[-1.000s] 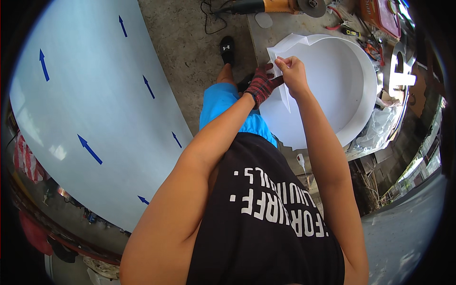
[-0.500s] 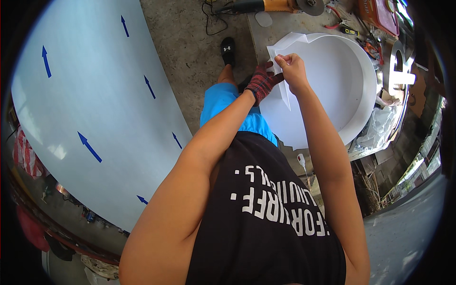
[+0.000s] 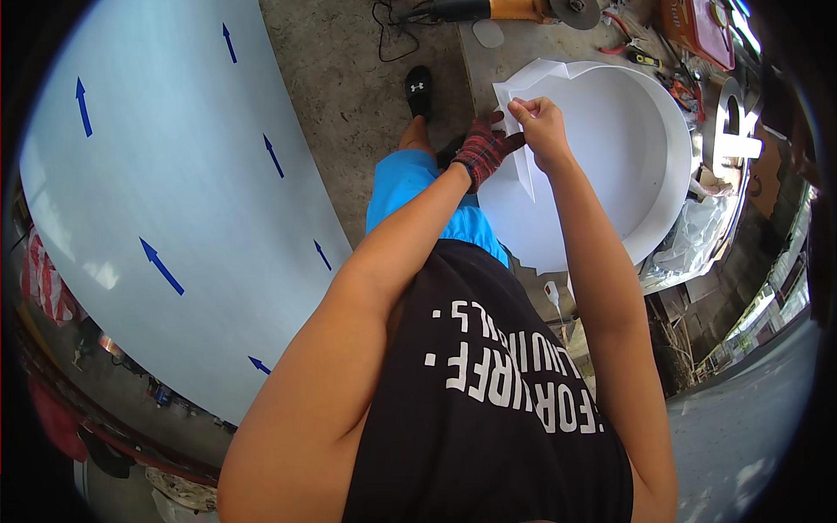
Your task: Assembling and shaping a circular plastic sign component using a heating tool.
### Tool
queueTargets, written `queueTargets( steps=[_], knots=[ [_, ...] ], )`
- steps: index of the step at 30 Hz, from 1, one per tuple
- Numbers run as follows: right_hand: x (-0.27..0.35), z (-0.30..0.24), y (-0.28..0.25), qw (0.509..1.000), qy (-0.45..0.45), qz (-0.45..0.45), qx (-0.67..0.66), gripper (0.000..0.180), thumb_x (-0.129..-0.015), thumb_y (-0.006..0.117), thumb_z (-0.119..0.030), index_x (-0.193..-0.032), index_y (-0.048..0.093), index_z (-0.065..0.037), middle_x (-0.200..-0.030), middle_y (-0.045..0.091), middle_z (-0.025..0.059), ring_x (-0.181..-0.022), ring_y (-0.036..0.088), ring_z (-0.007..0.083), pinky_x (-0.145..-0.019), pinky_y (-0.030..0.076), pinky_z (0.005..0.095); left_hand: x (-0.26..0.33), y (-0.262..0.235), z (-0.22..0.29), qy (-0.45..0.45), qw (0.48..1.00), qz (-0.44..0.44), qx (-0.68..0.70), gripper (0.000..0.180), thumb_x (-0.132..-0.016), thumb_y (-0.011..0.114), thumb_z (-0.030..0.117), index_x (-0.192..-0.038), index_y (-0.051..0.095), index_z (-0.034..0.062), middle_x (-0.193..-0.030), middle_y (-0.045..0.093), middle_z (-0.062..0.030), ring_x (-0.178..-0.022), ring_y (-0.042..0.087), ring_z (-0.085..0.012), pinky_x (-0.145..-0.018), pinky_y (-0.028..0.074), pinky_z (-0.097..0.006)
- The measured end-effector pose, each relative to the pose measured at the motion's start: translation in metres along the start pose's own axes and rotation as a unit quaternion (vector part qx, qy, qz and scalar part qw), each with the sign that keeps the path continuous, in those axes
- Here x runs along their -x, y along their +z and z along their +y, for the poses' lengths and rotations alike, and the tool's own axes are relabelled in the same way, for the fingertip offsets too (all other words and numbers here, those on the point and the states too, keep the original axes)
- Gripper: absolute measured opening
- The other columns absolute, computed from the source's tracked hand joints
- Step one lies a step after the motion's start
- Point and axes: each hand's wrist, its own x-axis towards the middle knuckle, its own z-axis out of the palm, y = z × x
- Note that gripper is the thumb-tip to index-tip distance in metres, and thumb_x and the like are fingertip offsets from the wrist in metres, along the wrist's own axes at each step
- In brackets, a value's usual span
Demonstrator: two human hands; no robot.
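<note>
Plaid fabric covers the left hand (image 3: 482, 150), whose gloved fingers close on the near-left edge of a white strip (image 3: 520, 131); the bare right hand (image 3: 542, 126) pinches the same strip from the right, thumb and forefinger pressed together at its upper edge. Both hands meet at the left rim of a large white disc (image 3: 602, 166) with a raised curved wall, which lies on the tabletop (image 3: 488, 61) straight ahead of the person. By the look of it, the wall already runs round the far and right sides of the disc, while the part at the hands stands loose and angular, so the left stretch seems not yet settled; how it is fixed cannot be told. Counted: two hands, one glove, one disc, one strip in the grip. On the far tabletop lies one angle grinder (image 3: 497, 10) with an orange body, and to its right a scatter of small hand tools (image 3: 649, 48), too crowded to count surely. One black shoe (image 3: 419, 90) shows on the concrete floor (image 3: 366, 78). To the left leans one big pale sheet (image 3: 157, 192) marked with blue arrows, seven in view.
</note>
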Motion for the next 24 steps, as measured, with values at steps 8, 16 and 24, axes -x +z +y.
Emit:
queueTargets(
  steps=[8,16,24],
  knots=[
    [0.001,0.000,-0.002,1.000,-0.016,0.005,-0.002,0.026,-0.095,0.076,-0.018,-0.094,0.059,0.002,-0.119,0.072,0.0174,-0.099,0.063,0.0183,-0.083,0.052,0.0308,0.002,0.005,-0.005,0.018,0.999,0.014,-0.042,0.061,-0.092,0.074,0.010,-0.142,0.039,0.0033,-0.120,0.070,-0.0202,-0.110,0.068,-0.0238,-0.097,0.053,-0.034],
    [0.004,-0.004,-0.003,1.000,-0.016,-0.013,-0.009,0.027,-0.095,0.076,-0.019,-0.094,0.059,0.003,-0.122,0.071,0.0187,-0.099,0.064,0.0182,-0.085,0.053,0.0317,-0.011,-0.001,-0.021,-0.006,0.997,0.002,0.081,0.087,-0.070,0.094,0.025,-0.140,0.045,0.0049,-0.118,0.053,-0.0126,-0.107,0.055,-0.0216,-0.094,0.052,-0.037],
    [0.004,0.001,-0.006,0.999,-0.036,-0.017,-0.003,0.029,-0.094,0.076,-0.020,-0.094,0.059,0.004,-0.123,0.071,0.0194,-0.106,0.064,0.0203,-0.088,0.053,0.0322,0.000,0.002,-0.009,0.005,0.999,0.009,0.033,0.088,-0.072,0.093,0.026,-0.141,0.045,0.0021,-0.125,0.055,-0.0161,-0.115,0.055,-0.0246,-0.097,0.051,-0.038]
  ],
)
